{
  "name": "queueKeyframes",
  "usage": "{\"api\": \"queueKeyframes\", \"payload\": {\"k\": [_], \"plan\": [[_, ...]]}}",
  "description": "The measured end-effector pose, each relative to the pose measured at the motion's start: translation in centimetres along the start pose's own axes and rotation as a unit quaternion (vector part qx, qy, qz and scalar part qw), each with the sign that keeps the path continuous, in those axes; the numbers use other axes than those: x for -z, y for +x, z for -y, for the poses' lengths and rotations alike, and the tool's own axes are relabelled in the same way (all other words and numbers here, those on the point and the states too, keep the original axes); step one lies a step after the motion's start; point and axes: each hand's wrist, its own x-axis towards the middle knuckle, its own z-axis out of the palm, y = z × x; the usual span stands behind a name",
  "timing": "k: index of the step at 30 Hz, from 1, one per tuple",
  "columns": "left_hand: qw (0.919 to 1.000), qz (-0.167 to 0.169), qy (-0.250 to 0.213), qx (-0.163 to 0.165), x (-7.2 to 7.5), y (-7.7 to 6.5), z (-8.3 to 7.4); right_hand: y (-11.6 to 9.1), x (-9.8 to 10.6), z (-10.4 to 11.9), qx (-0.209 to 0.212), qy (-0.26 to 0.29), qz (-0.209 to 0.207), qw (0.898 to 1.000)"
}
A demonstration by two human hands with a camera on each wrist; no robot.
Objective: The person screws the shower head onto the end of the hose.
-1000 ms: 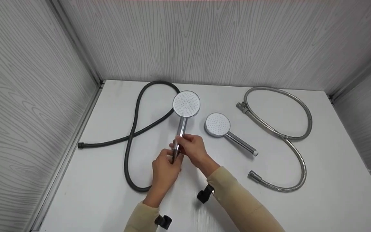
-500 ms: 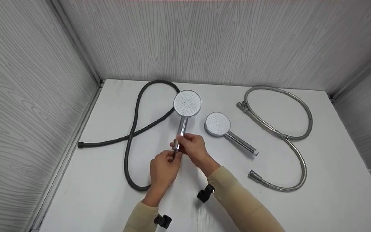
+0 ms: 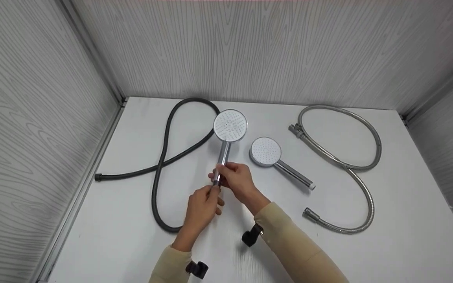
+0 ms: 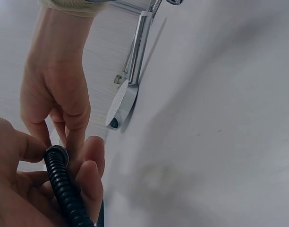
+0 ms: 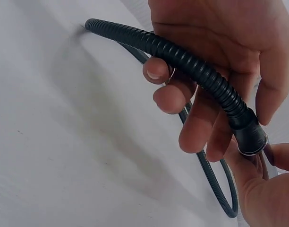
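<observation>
In the head view my right hand point(image 3: 239, 182) grips the chrome handle of a shower head point(image 3: 230, 125), its white spray face turned up. Just below, my left hand point(image 3: 201, 208) pinches the end of a black ribbed shower hose point(image 5: 196, 68) with thumb and fingers. The hose's smooth end nut point(image 5: 249, 136) meets the handle's lower end, seen in the right wrist view. From there the hose runs back under my left palm, partly hidden in the head view. My left hand's lower fingers hang loosely beside the hose.
A second shower head point(image 3: 266, 151) lies to the right, its handle pointing toward the lower right. Further right lies a looped metal shower hose point(image 3: 328, 156). The black hose's free end point(image 3: 99, 177) rests at the left. Grey wood-grain panels point(image 3: 226, 51) border the white table.
My left hand has shifted its grip at the joint, and its lower fingers now show beside it. The shower head has moved slightly right; my right hand keeps its hold.
</observation>
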Motion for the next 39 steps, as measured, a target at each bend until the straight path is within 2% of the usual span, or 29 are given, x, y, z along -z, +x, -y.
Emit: {"api": "queueKeyframes", "payload": {"k": [8, 14, 25, 27, 32, 39], "plan": [[0.9988, -0.011, -0.021, -0.044, 0.14, -0.02, 0.32, 0.06, 0.13, -0.17, -0.003, 0.005, -0.001, 1.0], [0.9981, -0.032, -0.023, -0.048, 0.06, -0.05, 0.38, 0.08, 0.03, -0.27, -0.001, -0.003, -0.001, 1.0], [0.9915, -0.102, 0.04, -0.07, -0.39, 0.03, 0.42, -0.06, -0.23, -0.37, 0.008, -0.012, 0.0, 1.0], [0.9932, -0.095, 0.031, -0.059, -0.35, 0.07, 0.47, 0.0, -0.2, -0.41, 0.006, -0.016, 0.001, 1.0], [0.9989, -0.04, -0.007, -0.024, -0.11, 0.11, 0.6, 0.03, -0.05, -0.41, 0.005, -0.018, -0.003, 1.0], [0.9996, -0.019, -0.017, -0.015, -0.2, 0.13, 0.82, -0.02, -0.09, -0.47, 0.002, -0.028, -0.005, 1.0]]}}
